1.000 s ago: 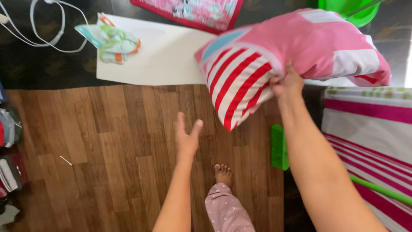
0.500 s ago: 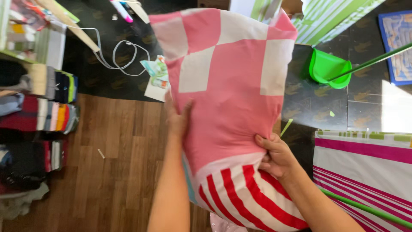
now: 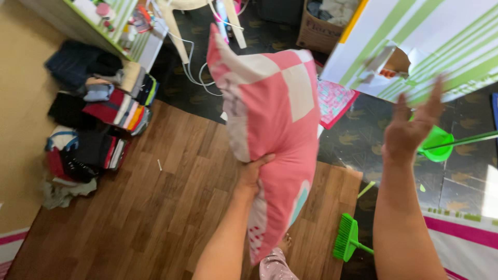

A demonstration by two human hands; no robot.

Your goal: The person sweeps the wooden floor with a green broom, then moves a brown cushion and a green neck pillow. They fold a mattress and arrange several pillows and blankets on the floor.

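Centre frame: your left hand (image 3: 253,173) pinches the pink patchwork pillow (image 3: 270,129) at its lower edge, holding it upright above the wooden floor (image 3: 155,207). Your right hand (image 3: 410,124), at right, is spread flat and holds nothing. Strike the broad face squarely; clamp the pillow firmly so it cannot swing.
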